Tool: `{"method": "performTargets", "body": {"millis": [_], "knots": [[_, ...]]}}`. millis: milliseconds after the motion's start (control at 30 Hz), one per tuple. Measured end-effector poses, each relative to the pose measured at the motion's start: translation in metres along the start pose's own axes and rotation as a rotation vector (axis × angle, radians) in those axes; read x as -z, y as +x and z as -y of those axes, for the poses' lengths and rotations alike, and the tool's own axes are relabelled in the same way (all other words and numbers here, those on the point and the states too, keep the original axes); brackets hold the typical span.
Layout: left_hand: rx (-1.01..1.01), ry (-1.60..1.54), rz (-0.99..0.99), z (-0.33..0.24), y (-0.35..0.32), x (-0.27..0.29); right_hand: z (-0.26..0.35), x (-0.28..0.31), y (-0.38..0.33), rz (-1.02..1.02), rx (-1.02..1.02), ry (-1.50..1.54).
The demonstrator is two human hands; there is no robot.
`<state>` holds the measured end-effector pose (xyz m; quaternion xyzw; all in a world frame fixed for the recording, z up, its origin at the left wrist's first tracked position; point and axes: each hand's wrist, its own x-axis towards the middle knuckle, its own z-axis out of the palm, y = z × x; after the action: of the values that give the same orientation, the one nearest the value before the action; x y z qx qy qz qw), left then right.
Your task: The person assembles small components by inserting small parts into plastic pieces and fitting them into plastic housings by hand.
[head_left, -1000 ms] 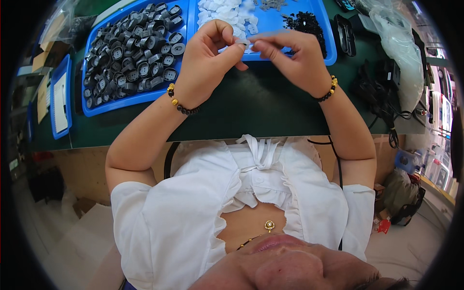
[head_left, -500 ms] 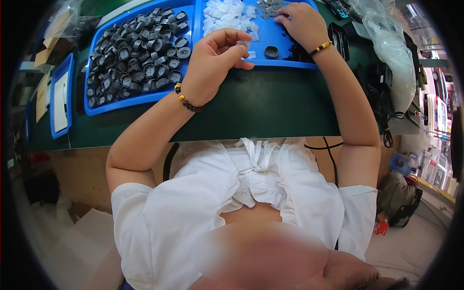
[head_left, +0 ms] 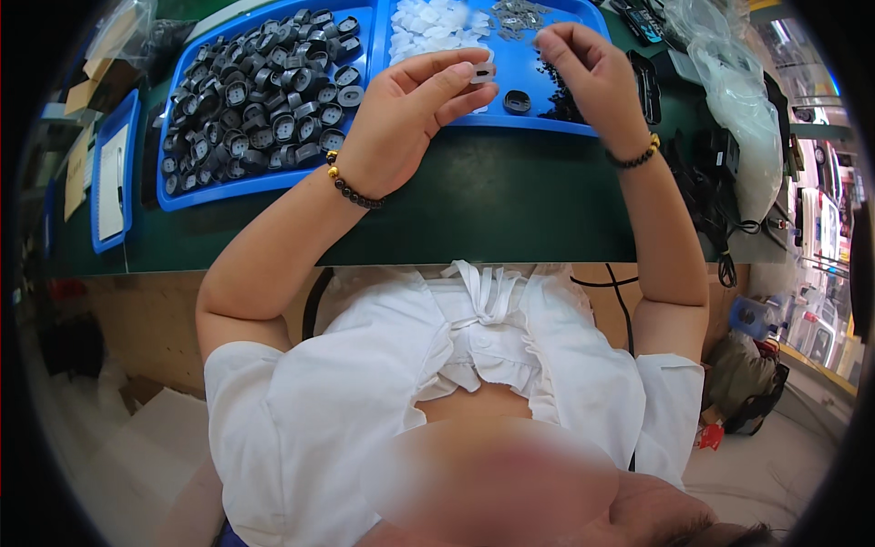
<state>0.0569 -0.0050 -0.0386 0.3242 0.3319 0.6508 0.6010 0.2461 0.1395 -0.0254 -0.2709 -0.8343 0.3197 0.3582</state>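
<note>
The left hand (head_left: 401,109) pinches a small white piece (head_left: 485,77) between thumb and fingers, its outer end past the thumb tip. Whether the right hand (head_left: 602,87), curled above the blue tray (head_left: 499,120), grips anything, I cannot tell.

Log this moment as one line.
left hand: pinching white piece | right hand: over blue tray, hold unclear | in tray: dark cup-shaped part, black bits

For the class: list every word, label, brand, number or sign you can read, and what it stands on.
No text can be read.
White sheet in the small blue tray: any marks are too small.
Black box-shaped item at right: its pale mark is too small.
White piece in the left hand: no readable text.
</note>
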Motion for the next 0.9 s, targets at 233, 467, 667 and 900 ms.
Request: {"method": "performTargets", "body": {"millis": [233,467,667,900], "knots": [[0.037,0.041,0.048,0.001,-0.004,-0.003,0.021,-0.019,-0.031,0.052,-0.111,0.424],[0.032,0.036,0.069,0.004,-0.002,-0.001,0.017,-0.023,-0.035,0.044,-0.064,0.416],[0.029,0.087,0.069,0.006,-0.001,0.001,0.022,-0.016,-0.036,0.107,-0.081,0.361],[0.068,0.096,0.070,0.006,-0.004,0.001,0.035,-0.022,-0.039,0.037,0.043,0.184]]}}
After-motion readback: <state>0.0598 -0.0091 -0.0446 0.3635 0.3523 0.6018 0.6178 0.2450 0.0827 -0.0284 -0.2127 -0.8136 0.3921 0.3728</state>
